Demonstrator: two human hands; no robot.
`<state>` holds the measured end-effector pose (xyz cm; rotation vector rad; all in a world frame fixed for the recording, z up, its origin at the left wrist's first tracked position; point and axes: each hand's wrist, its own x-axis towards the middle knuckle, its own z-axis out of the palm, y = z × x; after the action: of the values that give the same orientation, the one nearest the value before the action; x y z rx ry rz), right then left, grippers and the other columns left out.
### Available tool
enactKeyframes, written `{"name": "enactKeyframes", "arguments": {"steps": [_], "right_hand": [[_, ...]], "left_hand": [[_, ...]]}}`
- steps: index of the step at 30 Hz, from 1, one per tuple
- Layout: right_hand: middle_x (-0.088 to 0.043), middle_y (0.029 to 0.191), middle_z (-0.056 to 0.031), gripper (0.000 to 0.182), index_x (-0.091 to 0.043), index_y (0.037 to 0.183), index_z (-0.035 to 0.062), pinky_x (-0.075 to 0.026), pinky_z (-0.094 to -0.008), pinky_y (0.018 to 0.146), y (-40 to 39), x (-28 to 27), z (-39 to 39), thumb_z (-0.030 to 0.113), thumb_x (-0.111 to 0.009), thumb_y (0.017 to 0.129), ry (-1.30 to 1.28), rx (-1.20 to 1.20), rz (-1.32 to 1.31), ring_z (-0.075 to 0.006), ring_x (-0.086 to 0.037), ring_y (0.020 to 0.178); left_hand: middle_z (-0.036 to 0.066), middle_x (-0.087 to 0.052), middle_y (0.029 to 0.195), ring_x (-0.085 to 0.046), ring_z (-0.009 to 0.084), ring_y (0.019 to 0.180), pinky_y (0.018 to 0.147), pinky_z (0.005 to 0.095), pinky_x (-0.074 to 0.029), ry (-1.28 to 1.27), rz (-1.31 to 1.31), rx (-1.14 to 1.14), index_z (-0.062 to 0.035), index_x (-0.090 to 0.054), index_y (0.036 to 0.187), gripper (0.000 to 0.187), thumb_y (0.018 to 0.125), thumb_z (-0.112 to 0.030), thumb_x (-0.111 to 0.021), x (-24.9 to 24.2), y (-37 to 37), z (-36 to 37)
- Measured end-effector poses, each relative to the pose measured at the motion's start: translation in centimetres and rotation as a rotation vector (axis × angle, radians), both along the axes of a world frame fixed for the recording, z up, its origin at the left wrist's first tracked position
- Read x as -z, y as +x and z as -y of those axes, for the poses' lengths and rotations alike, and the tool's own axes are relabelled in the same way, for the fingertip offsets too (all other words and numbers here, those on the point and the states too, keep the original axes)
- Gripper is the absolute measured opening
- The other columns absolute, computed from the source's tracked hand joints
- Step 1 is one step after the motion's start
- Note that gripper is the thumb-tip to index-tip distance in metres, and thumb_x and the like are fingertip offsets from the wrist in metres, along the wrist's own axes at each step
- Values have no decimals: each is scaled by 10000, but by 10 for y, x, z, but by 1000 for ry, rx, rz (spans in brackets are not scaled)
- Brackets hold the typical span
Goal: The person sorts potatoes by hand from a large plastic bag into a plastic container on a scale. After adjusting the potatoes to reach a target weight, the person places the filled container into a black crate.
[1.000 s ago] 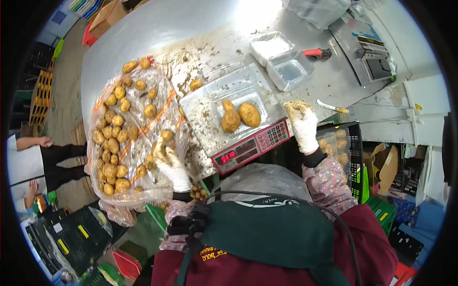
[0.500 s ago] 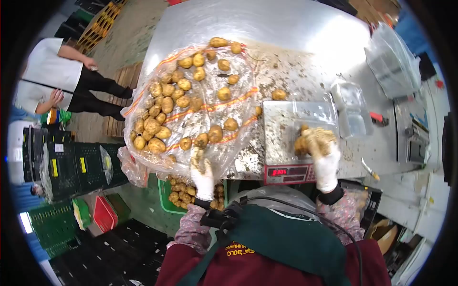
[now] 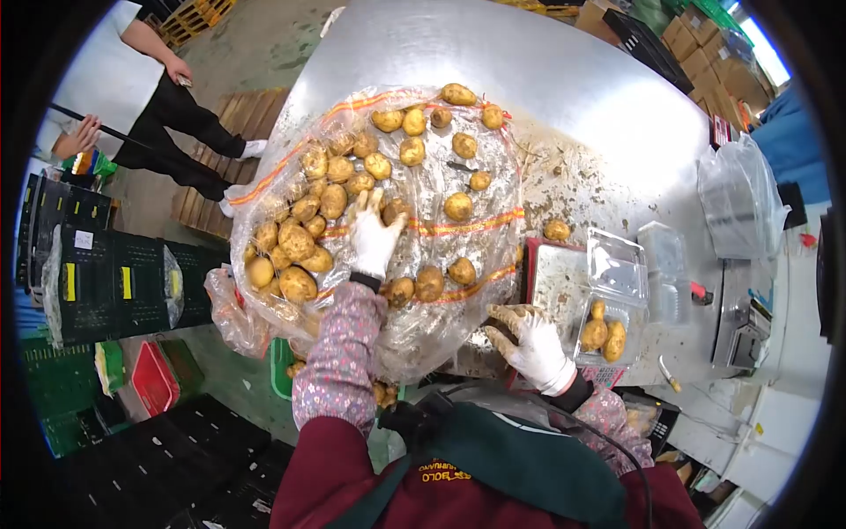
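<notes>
My left hand (image 3: 374, 240), in a soiled white glove, reaches over a clear plastic sheet (image 3: 441, 331) with red and yellow stripes. Its fingers are spread at the right edge of a heap of potatoes (image 3: 333, 201), with a single potato (image 3: 395, 212) beside them. Low by the left edge of the scale (image 3: 557, 282) is my right hand (image 3: 533, 348), gloved too, fingers apart with nothing visible in them. On the scale sits a clear lidded plastic box (image 3: 624, 354), its lid raised, with several potatoes (image 3: 602, 335) inside.
Another clear box (image 3: 665, 264) and a stack of plastic bags (image 3: 740, 203) stand at the right. A knife (image 3: 670, 375) lies near the table's front edge. Below the table is a green crate (image 3: 280, 366) with potatoes. A person (image 3: 167, 106) stands at the left; black crates (image 3: 145, 282) are stacked nearby.
My left hand has moved forward from the sheet's near edge to the heap. My right hand has left the potatoes in the box and moved left. The view has shifted.
</notes>
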<state>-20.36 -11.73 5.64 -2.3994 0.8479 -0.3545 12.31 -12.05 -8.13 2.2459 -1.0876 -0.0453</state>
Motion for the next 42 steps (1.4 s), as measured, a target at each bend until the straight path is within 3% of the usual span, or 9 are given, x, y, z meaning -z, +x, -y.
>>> {"name": "enactKeyframes", "arguments": {"steps": [2, 9, 14, 17, 24, 26, 30, 36, 42], "right_hand": [[-632, 949, -142, 368, -619, 1166, 83, -467, -452, 809, 6, 4, 1, 221, -705, 836, 17, -27, -19, -358, -585, 905], [-641, 952, -144, 346, -627, 1148, 74, -464, -449, 827, 13, 11, 1, 209, -702, 839, 13, -11, -28, -352, -591, 899], [-653, 924, -147, 321, -650, 1127, 70, -480, -443, 799, 24, 6, -1, 206, -702, 842, 23, 5, 40, -352, -605, 870], [-660, 876, -150, 314, -665, 1126, 94, -498, -450, 727, 34, 6, -4, 227, -703, 844, 8, -24, 7, -357, -621, 803], [-678, 817, -158, 285, -682, 1115, 123, -517, -439, 710, 45, 21, -19, 247, -693, 858, 53, -115, 41, -355, -645, 752], [-706, 860, -158, 299, -694, 1125, 96, -532, -390, 739, 45, 14, -34, 238, -695, 861, 175, -59, 105, -332, -674, 787], [-726, 970, -152, 279, -709, 1098, 30, -530, -306, 767, 58, 26, -39, 218, -688, 893, 587, 40, 183, -209, -708, 863], [-704, 1096, -121, 294, -641, 1218, -3, -504, -261, 892, 78, 14, -35, 129, -616, 956, 1129, 84, 455, -125, -644, 991], [-666, 1160, -113, 483, -536, 1320, -14, -494, -277, 935, 128, -12, -38, 82, -709, 880, 882, -68, 601, -139, -621, 1056]], "left_hand": [[211, -530, 1359, -447, 361, 1307, 1063, 438, -385, 336, 0, 48, -95, -576, 1295, 723, 679, -383, -822, -16, -6, 15], [214, -650, 1126, -522, 358, 1187, 991, 461, -413, -84, -23, 165, -65, -659, 1144, 629, 640, -391, -844, 17, 11, 7], [28, -663, 1139, -640, 183, 959, 806, 341, -530, -812, -1841, 9, -110, -586, 1247, 469, 884, -374, -721, -26, -10, -48], [44, -647, 1162, -621, 181, 999, 862, 314, -515, -824, -1862, 60, -86, -576, 1252, 463, 877, -307, -737, -51, -26, -72], [105, -555, 1313, -566, 198, 1139, 976, 331, -466, -702, -781, 189, -32, -450, 1378, 597, 874, -191, -728, -92, -45, -93], [131, -548, 1312, -554, 259, 1172, 973, 394, -477, -950, -1654, 87, -48, -444, 1383, 597, 899, -296, -690, -114, -54, -108], [189, -485, 1406, -488, 394, 1251, 1036, 525, -421, -1095, -2184, 264, -111, -486, 1380, 704, 868, -582, -601, -120, -64, -139], [195, -380, 1490, -427, 457, 1292, 1064, 558, -378, -1074, -1980, 290, -122, -388, 1464, 852, 845, -688, -535, -130, -77, -156], [182, -328, 1517, -382, 410, 1344, 1082, 550, -371, -1256, -2203, 252, -105, -296, 1513, 855, 887, -655, -488, -136, -90, -165]]}}
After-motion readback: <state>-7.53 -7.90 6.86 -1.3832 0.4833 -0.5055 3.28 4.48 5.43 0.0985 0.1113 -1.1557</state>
